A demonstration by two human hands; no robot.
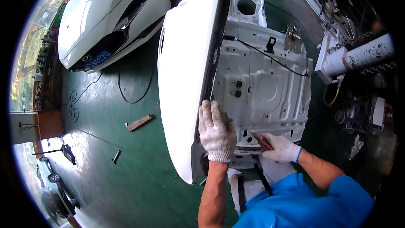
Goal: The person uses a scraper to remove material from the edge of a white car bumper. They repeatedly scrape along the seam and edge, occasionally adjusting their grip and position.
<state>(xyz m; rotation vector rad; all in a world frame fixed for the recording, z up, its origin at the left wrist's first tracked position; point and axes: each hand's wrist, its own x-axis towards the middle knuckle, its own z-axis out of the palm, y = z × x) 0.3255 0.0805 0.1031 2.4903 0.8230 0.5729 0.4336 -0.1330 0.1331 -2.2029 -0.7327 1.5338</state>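
A white car body section (pixel 261 72) with stamped ribs, holes and a bare inner floor stands in front of me. Along its left side runs a long white outer panel (pixel 183 59) with a dark inner edge. My left hand (pixel 217 137), in a white knit glove, lies on that edge, its fingers stretched upward. In my right hand (pixel 282 148), gloved too, is a red-and-black utility knife (pixel 265 143) with its thin blade pointing up and left. The blade is over the near end of the section. A black cable (pixel 272 57) crosses the inner floor.
At the upper left is a white car (pixel 109 17). A wooden block (pixel 139 123) and a short metal rod (pixel 116 156) lie on the green floor (pixel 126 194), with thin cables. To the right stands a worn white post (pixel 367 53) with chains.
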